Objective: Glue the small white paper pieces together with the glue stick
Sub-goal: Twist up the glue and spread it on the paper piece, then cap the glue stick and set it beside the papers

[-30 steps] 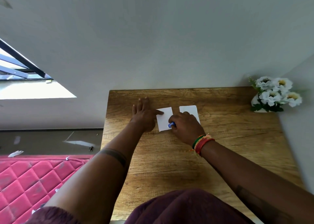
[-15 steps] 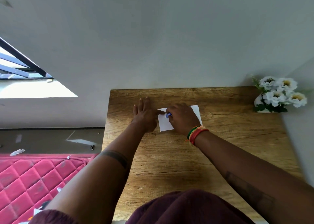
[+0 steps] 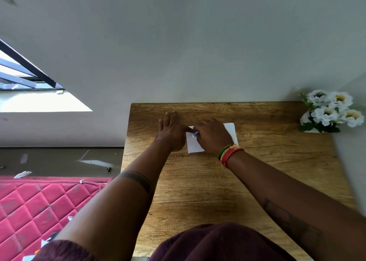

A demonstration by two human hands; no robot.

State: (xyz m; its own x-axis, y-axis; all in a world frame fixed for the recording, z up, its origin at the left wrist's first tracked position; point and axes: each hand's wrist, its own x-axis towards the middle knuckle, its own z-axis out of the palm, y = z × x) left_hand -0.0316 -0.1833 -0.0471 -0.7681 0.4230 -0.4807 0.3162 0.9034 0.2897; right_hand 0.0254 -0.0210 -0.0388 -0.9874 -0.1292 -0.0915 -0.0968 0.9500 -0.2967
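Small white square paper piece [image 3: 195,144] lies flat on the wood-grain surface [image 3: 198,191], pinned at its left edge by the flat, spread left hand [image 3: 170,131]. Right hand [image 3: 213,136] fingers are closed around the blue-tipped glue stick [image 3: 195,134], applying glue. Next: lay the second white paper piece [image 3: 230,129] on top. It is largely hidden; overlap probably undeterminable.

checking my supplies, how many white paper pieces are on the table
2: the left piece under the left hand's fingertip, the right piece mostly behind the right hand. More may be hidden.
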